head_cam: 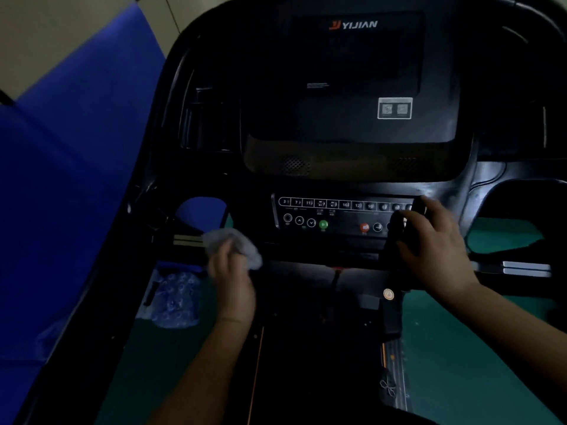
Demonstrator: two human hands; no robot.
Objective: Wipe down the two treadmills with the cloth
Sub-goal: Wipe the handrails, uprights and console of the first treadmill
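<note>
Notably, the main hazard is lying under the right hand, which is resting on the right end of the button panel with its fingers curling round a dark, indistinct object or grip there; what exactly it is holding cannot be told in the dim light. Any weight put through those fingers is risking a pressed key, and the green start button and red stop button are sitting just beside the wiping zone, so a sweep of the cloth across the panel could also be triggering the belt while the person is standing over the deck. A second risk is the cloth bunching and slipping from the hold, since it is being held as a loose wad.

The left hand is gripping the white cloth from below and behind, fingers closing round its near part, the free bulk billowing beyond the fingertips toward the treadmill console's lower left edge. The cloth is lying just left of the panel, near a blue pad, appearing to touch the dark frame beneath
</note>
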